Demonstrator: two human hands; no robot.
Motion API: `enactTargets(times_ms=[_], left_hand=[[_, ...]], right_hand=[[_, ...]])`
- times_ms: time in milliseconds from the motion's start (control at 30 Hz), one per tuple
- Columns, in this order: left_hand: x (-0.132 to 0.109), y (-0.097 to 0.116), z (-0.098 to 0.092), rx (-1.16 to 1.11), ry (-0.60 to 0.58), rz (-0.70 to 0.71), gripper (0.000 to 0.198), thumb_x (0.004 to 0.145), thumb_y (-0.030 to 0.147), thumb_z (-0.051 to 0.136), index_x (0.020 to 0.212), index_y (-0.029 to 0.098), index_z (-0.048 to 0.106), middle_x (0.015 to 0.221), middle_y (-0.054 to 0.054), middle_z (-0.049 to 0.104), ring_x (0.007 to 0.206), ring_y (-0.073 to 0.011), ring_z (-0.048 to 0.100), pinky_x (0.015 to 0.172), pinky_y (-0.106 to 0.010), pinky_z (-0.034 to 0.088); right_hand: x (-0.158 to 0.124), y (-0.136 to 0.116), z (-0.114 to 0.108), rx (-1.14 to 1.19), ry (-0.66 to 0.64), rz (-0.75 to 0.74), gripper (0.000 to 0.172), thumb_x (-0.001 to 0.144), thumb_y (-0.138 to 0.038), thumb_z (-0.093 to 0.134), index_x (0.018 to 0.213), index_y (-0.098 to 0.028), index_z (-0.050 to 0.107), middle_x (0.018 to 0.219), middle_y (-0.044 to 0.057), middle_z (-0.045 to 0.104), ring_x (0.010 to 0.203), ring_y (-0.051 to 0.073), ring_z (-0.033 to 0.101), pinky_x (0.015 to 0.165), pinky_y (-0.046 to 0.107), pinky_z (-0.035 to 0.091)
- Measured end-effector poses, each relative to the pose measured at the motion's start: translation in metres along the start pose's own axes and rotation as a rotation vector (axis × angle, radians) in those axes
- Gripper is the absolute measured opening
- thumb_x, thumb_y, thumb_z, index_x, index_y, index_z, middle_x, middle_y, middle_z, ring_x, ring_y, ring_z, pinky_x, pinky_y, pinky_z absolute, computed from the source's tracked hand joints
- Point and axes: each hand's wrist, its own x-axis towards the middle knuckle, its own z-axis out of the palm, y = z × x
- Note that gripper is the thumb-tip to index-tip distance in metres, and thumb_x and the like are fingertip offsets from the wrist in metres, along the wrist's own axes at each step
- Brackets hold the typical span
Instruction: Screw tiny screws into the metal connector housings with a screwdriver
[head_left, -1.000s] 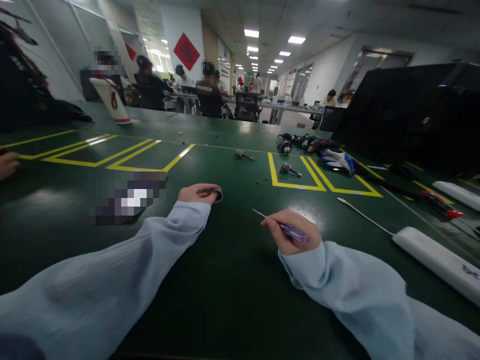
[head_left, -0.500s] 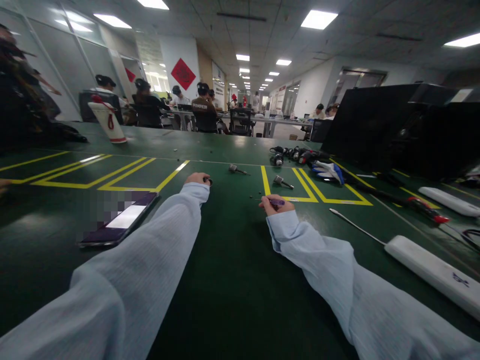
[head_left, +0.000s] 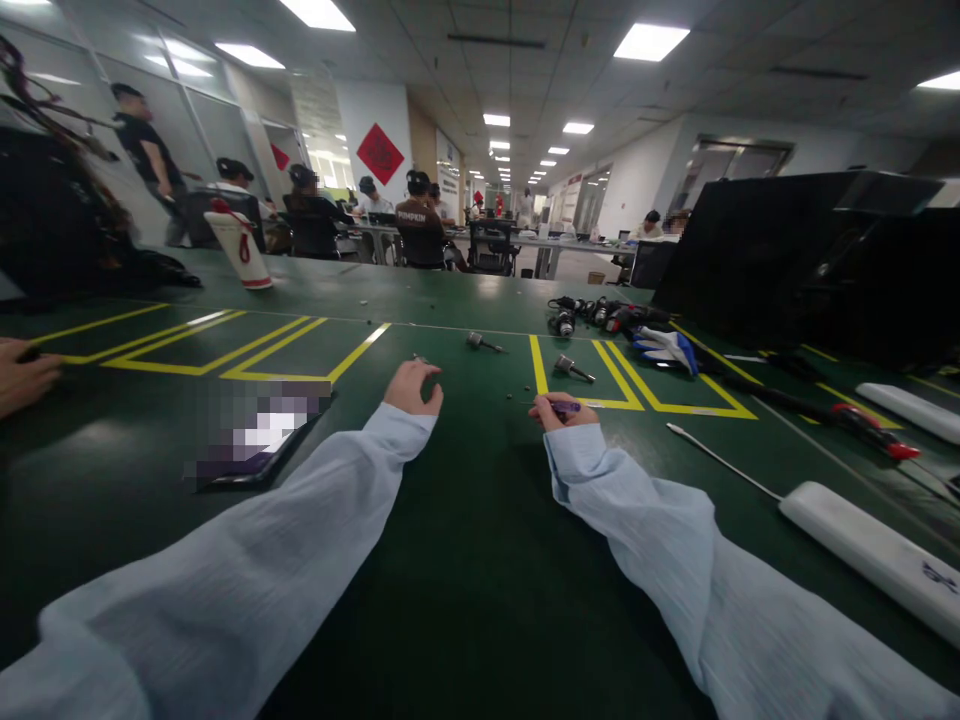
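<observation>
My left hand (head_left: 412, 388) rests on the green table (head_left: 465, 520), its fingers and thumb curved apart with nothing visible between them. A tiny metal part (head_left: 418, 357) lies just beyond its fingertips. My right hand (head_left: 559, 412) is closed round a small purple-handled screwdriver (head_left: 566, 406), whose thin shaft points left, low over the table. Two small metal chuck-like parts lie further out: one (head_left: 480, 342) between my hands and one (head_left: 574, 369) inside the yellow-taped box beyond my right hand.
A phone (head_left: 259, 440) lies left of my left arm. A long white tool (head_left: 870, 545), a red-handled screwdriver (head_left: 870, 430), a white-and-blue glove (head_left: 664, 345) and drill parts (head_left: 592, 312) lie to the right. Another person's hand (head_left: 22, 375) rests at the left edge. People sit at far tables.
Both arms reached forward across the table. My left hand pinched a small metal ring before; now its fingers are apart with nothing seen in them. The right hand keeps the screwdriver.
</observation>
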Motion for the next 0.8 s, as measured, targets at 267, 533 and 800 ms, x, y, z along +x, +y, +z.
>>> enactTargets(times_ms=[267, 533, 800], left_hand=[[-0.059, 0.054, 0.000, -0.312, -0.432, 0.549, 0.024, 0.074, 0.024, 0.045, 0.089, 0.015, 0.061, 0.096, -0.011, 0.061, 0.089, -0.0191, 0.057, 0.079, -0.033, 0.047], [0.010, 0.026, 0.048, -0.125, -0.232, 0.028, 0.027, 0.072, 0.022, 0.051, 0.097, 0.016, 0.058, 0.102, -0.008, 0.055, 0.094, -0.0175, 0.055, 0.075, -0.028, 0.051], [0.099, 0.017, 0.108, 0.090, -0.111, -0.192, 0.046, 0.077, 0.024, 0.046, 0.121, 0.011, 0.041, 0.129, -0.016, 0.030, 0.117, -0.0250, 0.038, 0.100, -0.033, 0.030]], right_hand=[[0.006, 0.009, 0.005, 0.076, 0.081, 0.001, 0.038, 0.068, -0.047, 0.052, 0.074, -0.011, 0.061, 0.061, 0.009, 0.065, 0.055, 0.016, 0.061, 0.049, 0.026, 0.049], [0.016, 0.020, 0.007, 0.076, 0.171, -0.036, 0.032, 0.070, -0.041, 0.050, 0.079, -0.013, 0.062, 0.078, 0.010, 0.066, 0.070, 0.019, 0.061, 0.060, 0.030, 0.050], [0.023, 0.032, 0.012, 0.034, 0.139, -0.113, 0.023, 0.074, -0.032, 0.046, 0.082, -0.017, 0.060, 0.076, 0.006, 0.067, 0.072, 0.017, 0.063, 0.071, 0.031, 0.050]])
